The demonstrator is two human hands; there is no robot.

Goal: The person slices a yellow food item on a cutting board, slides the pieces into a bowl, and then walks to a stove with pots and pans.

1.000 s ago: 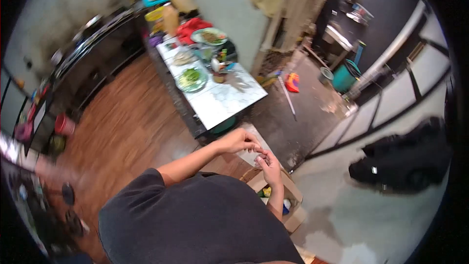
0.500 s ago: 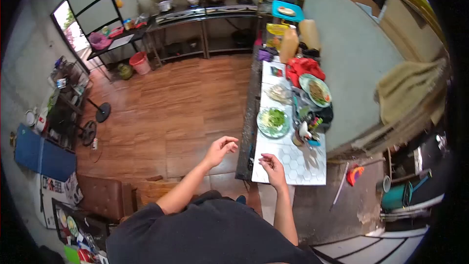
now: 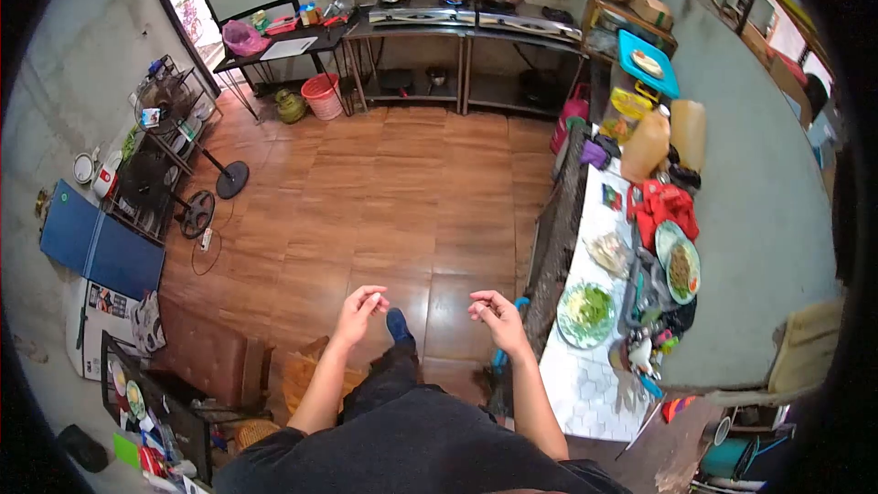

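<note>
My left hand [image 3: 359, 308] is raised in front of me over the wooden floor, its fingers loosely curled and empty. At the same height hovers my right hand [image 3: 494, 313], fingers bent and apart, holding nothing that I can make out. It is close to the near edge of the white tiled counter [image 3: 585, 384]. A green plate of vegetables [image 3: 587, 314] lies on that counter just right of my right hand. My dark-shod foot [image 3: 396, 324] shows between the two hands.
The counter also carries a plate of food [image 3: 681, 267], a red cloth [image 3: 665, 204] and a large oil bottle [image 3: 646, 146]. A stove bench with pans [image 3: 457, 2] runs along the far wall. A red basket [image 3: 321, 95], a fan [image 3: 165, 110] and a brown seat [image 3: 210, 361] stand at the left.
The view has swung left from the counter end to the open floor. My hands, together a second ago, have moved apart and now hang over the floor.
</note>
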